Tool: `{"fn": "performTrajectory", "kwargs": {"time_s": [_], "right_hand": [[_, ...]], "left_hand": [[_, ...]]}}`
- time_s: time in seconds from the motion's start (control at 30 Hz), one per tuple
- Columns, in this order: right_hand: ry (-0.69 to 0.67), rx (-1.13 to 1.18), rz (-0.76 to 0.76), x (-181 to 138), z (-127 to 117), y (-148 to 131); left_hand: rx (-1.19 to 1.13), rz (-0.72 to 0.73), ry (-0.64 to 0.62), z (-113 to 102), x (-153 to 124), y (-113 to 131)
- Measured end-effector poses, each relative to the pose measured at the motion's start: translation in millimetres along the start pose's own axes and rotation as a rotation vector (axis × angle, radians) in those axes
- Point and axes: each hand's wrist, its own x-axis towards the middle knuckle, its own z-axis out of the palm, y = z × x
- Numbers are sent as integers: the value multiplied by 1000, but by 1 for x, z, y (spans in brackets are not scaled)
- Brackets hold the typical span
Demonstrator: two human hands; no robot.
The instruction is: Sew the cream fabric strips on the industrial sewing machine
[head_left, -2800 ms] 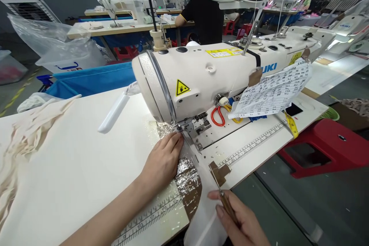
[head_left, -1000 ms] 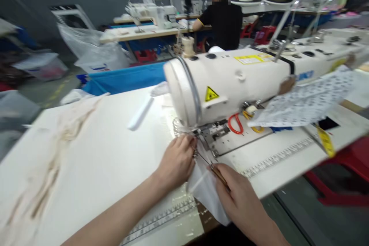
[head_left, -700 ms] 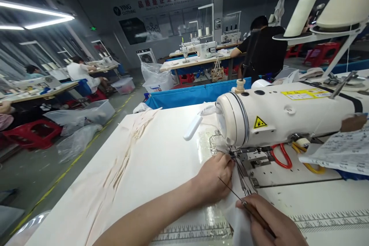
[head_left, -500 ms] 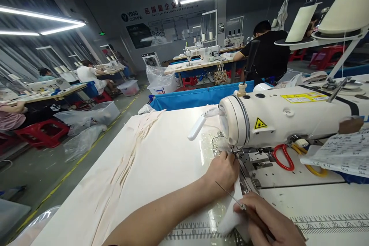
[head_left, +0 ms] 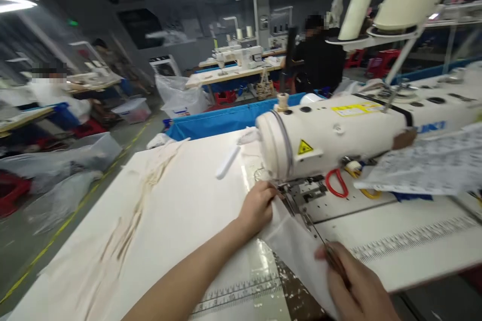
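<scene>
My left hand (head_left: 257, 205) rests on a white piece of fabric (head_left: 297, 251) just in front of the needle area of a cream sewing machine (head_left: 331, 133); its fingers press the cloth down at the presser foot (head_left: 291, 191). At the bottom right my right hand (head_left: 354, 286) grips a thin wooden-handled awl (head_left: 327, 253) and the fabric's near part. The awl's metal tip points up toward the foot. The picture is motion-blurred.
Red-handled scissors (head_left: 333, 184) and a printed paper sheet (head_left: 422, 165) lie under the machine arm. Beige fabric strips (head_left: 131, 220) sprawl on the left of the table (head_left: 181, 220). A blue bin (head_left: 222, 120) stands behind it. Other people sit at machines further back.
The camera has swung right and down again. My left hand stays at the presser foot, and the white fabric now lies spread flatter between my two hands.
</scene>
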Motion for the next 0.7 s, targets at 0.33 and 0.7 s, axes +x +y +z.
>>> {"fn": "performTrajectory", "kwargs": {"time_s": [0.33,0.7], "right_hand": [[84,-355,-56,34,18,1],[90,-333,-71,38,24,3]], "left_hand": [[-172,-73,-11,-1,4,-6],[-113,-197,-97,-3,6,-7]]}}
